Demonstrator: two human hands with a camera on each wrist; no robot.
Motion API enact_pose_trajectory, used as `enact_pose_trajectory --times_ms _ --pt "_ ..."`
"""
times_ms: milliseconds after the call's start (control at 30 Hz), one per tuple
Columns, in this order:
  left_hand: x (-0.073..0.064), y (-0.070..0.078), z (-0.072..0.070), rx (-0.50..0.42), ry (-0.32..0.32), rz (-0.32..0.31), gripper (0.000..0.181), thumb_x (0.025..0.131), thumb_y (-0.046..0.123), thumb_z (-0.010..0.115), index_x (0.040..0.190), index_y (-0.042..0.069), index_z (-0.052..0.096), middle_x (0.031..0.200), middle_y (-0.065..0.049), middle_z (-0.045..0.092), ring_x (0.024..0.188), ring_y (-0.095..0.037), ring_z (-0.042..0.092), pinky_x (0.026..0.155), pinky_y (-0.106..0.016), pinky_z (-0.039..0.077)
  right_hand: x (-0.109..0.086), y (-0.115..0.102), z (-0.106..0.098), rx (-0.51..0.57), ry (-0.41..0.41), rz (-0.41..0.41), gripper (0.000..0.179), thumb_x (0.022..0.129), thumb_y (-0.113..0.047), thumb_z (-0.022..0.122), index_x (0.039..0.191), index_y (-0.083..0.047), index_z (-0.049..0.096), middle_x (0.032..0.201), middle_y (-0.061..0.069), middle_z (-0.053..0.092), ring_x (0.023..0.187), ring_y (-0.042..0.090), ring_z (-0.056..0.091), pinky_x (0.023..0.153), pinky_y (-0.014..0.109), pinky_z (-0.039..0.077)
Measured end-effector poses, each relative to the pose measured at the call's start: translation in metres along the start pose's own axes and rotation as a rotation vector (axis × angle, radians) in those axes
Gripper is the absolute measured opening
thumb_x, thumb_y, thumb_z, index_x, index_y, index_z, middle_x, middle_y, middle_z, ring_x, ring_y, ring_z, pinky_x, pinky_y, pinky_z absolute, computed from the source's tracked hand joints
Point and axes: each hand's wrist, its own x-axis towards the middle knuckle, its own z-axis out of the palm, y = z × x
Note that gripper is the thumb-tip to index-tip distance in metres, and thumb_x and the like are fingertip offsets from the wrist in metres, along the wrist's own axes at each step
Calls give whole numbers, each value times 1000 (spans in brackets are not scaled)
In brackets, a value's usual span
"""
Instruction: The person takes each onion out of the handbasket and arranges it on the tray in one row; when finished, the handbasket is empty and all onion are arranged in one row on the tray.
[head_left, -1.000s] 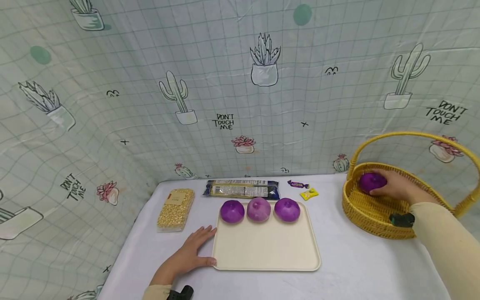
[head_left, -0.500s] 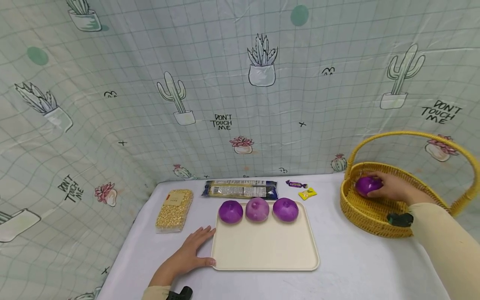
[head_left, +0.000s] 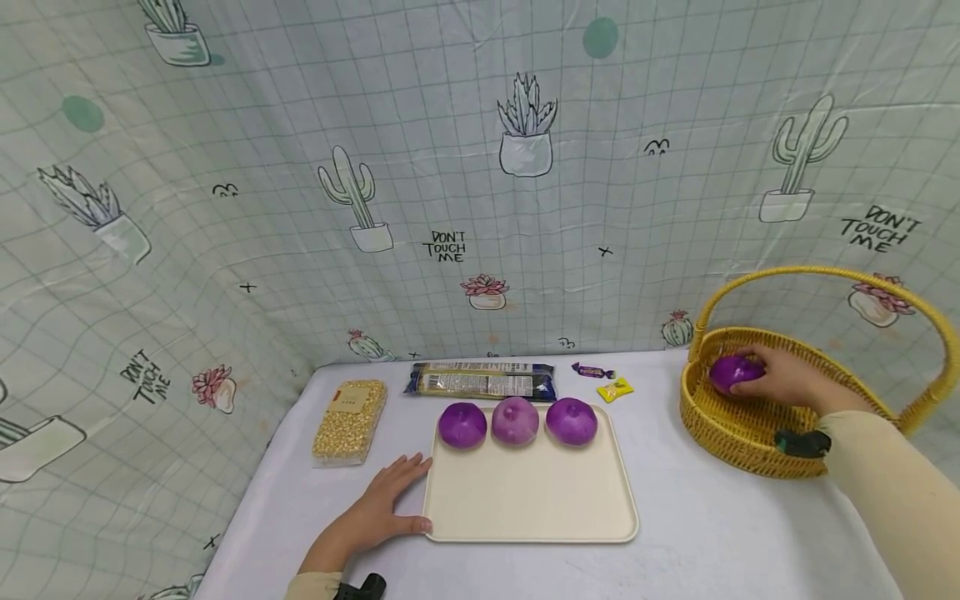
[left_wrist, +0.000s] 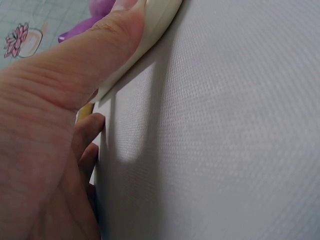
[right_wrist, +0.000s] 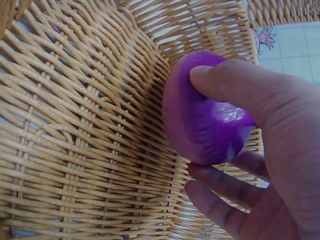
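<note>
My right hand (head_left: 791, 379) is inside the yellow wicker basket (head_left: 720, 437), holding a purple onion (head_left: 727, 374) near its left end. In the right wrist view the thumb lies on top of the onion (right_wrist: 205, 115) and fingers curl beneath it. Fingers spread, my left hand (head_left: 375, 512) rests along the left edge of a cream tray (head_left: 532, 500). The left wrist view has its thumb (left_wrist: 100, 55) on the tray's rim (left_wrist: 160, 20). Along the tray's back sit a dark purple onion (head_left: 462, 426), a paler onion (head_left: 515, 422) and another purple onion (head_left: 572, 422).
Behind the tray lies a long blue-ended packet (head_left: 480, 381). Right of that packet are a purple-wrapped candy (head_left: 592, 371) and a yellow-wrapped candy (head_left: 616, 389). A bag of yellow kernels (head_left: 350, 422) lies left of the tray. The basket's handle (head_left: 817, 270) arches above it.
The right hand has shifted slightly left inside the basket with the onion in its grip. My left hand stays at the tray's edge.
</note>
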Motion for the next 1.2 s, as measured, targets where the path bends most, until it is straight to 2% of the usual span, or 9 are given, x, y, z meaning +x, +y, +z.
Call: enact_pose_trajectory --times_ms 267,500,733,1000,1200 --pt "-1 2 -1 -7 0 -7 94 81 41 84 156 6 40 162 -24 31 150 -52 15 121 -69 4 -8 -5 -5 -19 32 -1 83 90 -43 77 139 14 42 124 42 53 111 57 55 88 67 52" --pt "0 5 -1 -7 -8 -5 94 81 41 84 155 4 40 161 -25 31 150 -52 16 121 -69 5 -21 -11 -7 -65 78 -36 81 89 -41 79 136 16 43 119 41 56 106 56 58 85 65 54" --pt "-1 5 0 2 -6 -12 94 80 40 84 155 4 40 161 -25 31 150 -52 16 121 -69 5 -33 -16 -10 -84 91 -52 83 88 -43 79 136 16 44 117 39 59 103 53 61 82 62 56" --pt "-1 5 1 -2 -2 -23 95 79 42 85 155 5 41 161 -24 32 150 -51 16 122 -67 5 -53 -24 -8 -86 125 -85 76 88 -43 80 136 8 48 119 34 58 103 50 61 80 61 57" --pt "0 3 1 3 -1 -4 95 80 41 84 155 4 40 161 -25 32 150 -52 16 121 -69 6 -63 -32 -10 -82 132 -91 74 87 -43 81 135 5 50 121 35 58 102 50 62 77 59 59"
